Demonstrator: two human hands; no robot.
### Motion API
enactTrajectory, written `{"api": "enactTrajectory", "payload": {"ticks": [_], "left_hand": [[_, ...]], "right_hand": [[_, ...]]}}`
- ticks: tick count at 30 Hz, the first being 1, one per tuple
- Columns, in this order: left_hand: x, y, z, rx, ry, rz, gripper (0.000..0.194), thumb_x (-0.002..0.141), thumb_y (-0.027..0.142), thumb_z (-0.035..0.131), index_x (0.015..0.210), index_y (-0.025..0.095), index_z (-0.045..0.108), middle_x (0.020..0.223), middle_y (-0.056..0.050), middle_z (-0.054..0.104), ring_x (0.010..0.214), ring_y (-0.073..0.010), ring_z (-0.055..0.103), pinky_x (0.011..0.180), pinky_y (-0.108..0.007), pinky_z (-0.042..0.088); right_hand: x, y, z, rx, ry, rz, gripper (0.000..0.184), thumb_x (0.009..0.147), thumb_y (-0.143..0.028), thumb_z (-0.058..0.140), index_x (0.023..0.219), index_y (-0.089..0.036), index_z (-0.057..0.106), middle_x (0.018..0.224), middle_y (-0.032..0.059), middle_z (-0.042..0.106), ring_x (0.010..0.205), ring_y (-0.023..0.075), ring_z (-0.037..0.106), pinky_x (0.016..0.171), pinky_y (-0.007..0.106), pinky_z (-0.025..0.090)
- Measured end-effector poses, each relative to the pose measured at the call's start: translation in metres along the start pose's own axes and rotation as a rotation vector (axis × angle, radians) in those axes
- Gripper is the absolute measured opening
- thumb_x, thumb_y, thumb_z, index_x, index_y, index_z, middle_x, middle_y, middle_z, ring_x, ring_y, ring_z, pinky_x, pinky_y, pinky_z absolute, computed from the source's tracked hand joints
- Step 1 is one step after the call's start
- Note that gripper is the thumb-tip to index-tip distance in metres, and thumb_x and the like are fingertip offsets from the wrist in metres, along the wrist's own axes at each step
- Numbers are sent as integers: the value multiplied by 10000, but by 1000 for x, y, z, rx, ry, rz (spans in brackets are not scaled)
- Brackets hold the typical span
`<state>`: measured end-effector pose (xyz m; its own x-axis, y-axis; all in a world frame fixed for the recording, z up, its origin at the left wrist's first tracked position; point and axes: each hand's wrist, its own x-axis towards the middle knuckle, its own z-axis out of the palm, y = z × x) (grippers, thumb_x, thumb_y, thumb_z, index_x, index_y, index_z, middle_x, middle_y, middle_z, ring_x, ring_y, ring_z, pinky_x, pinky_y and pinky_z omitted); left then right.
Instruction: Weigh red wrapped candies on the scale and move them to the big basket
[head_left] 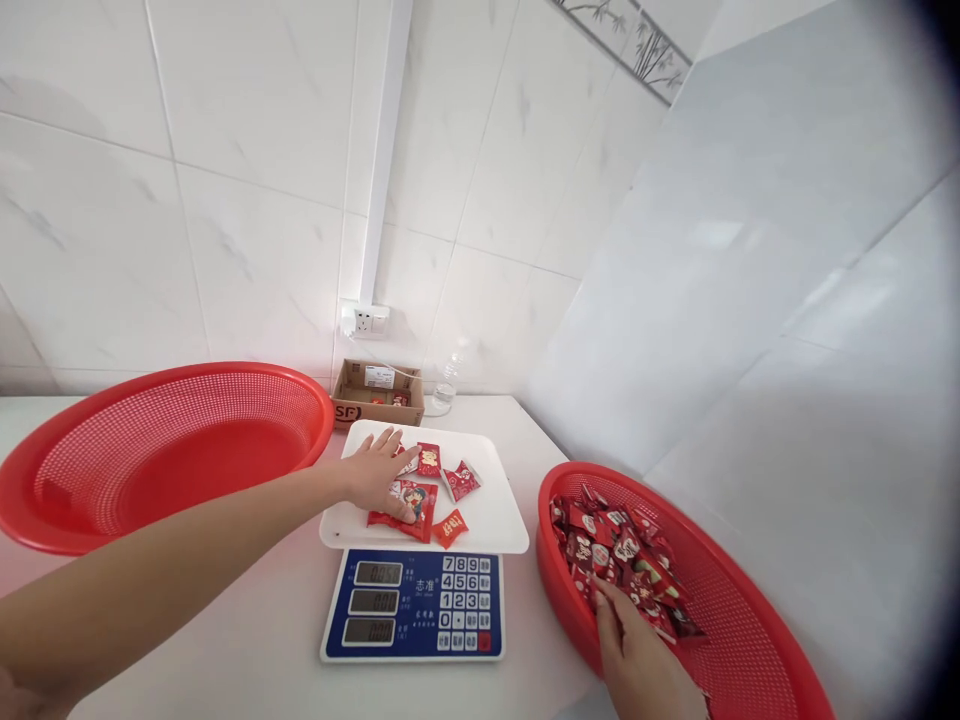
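Note:
My left hand (pixel 379 474) lies spread, palm down, over small red packets on the scale's white tray (pixel 495 505). Its thumb touches a larger red packet with a cartoon figure (pixel 417 505). Beside the fingers are a red packet with a pale print (pixel 429 460), a red-and-white packet (pixel 461 480) and a small orange-red packet (pixel 450 528). At the right, my right hand (pixel 637 645) reaches into a red basket (pixel 750 600) of wrapped candies (pixel 619 545). Its fingertips are pinched together at a candy packet, mostly hidden by the fingers.
The blue scale panel (pixel 412 605) faces me below the tray. A large red perforated basket (pixel 202 450) stands at the left. Behind the tray are a small cardboard box (pixel 379 410) with a few packets and a clear bottle (pixel 448 385). Tiled walls bound the table at the back and right.

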<state>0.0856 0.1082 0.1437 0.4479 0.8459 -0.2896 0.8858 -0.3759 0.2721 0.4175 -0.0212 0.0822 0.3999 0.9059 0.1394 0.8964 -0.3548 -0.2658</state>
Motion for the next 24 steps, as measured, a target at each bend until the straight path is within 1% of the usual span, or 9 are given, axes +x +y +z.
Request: {"api": "enactTrajectory", "payload": {"ticks": [2,4,7,9,11,14,18,21,24], "left_hand": [[7,-3,-1,7,-39,15,1112,572,741,600,1450,187,199,1536,-206,102,1413,-364,-55,1118,-575,33],[7,-4,-1,1,-46,37,990,591,713,600,1403,214,329,1504,-177,260,1417,-362,62,1120,-567,75],[2,0,1,-34,-13,49,810,640,652,589,1315,230,442,1409,-142,404,1311,-343,350,1048,-509,316],[-3,3,3,-62,15,52,699,669,593,593,1258,233,487,1347,-120,457,1216,-309,455,959,-452,417],[-7,7,5,-82,47,55,593,685,518,613,1195,230,524,1300,-100,496,1191,-284,469,938,-412,431],[-11,12,8,-101,93,42,494,689,412,641,1131,216,541,1208,-84,556,1135,-258,505,890,-374,449],[-14,9,7,-110,166,-14,361,708,358,617,1033,215,551,1027,-57,608,919,-223,592,719,-338,482],[-23,-3,-3,-92,274,-87,333,749,400,555,1043,244,536,1014,-60,606,876,-232,601,688,-335,476],[-42,-29,-17,-58,418,-187,341,779,443,491,1056,248,529,1036,-88,605,936,-286,584,709,-375,475]], "right_hand": [[1,4,3,-2,6,-14,482,890,-402,262,1210,-274,599,1170,56,659,841,227,688,651,297,525],[3,8,6,3,14,-41,483,893,-402,264,1212,-260,597,1157,60,666,840,223,688,647,290,525],[5,13,9,8,28,-78,482,894,-399,273,1215,-248,599,1175,67,656,884,223,680,642,286,524],[6,16,11,5,35,-83,464,888,-407,297,1202,-267,610,1184,60,652,887,220,678,626,281,522],[6,16,12,-3,44,-63,452,880,-424,319,1190,-286,618,1178,55,655,849,218,682,606,280,520],[6,16,13,-9,76,-45,451,877,-440,326,1186,-295,619,1163,57,663,807,214,684,593,277,517],[5,15,12,-16,90,-63,458,892,-411,291,1181,-279,622,1127,62,680,822,204,684,614,269,517],[5,15,13,-19,78,-90,450,895,-398,298,1185,-280,620,1132,63,677,836,198,682,617,262,519],[6,16,15,-32,80,-70,448,895,-402,302,1187,-280,620,1138,64,673,834,198,682,609,262,519]]}}
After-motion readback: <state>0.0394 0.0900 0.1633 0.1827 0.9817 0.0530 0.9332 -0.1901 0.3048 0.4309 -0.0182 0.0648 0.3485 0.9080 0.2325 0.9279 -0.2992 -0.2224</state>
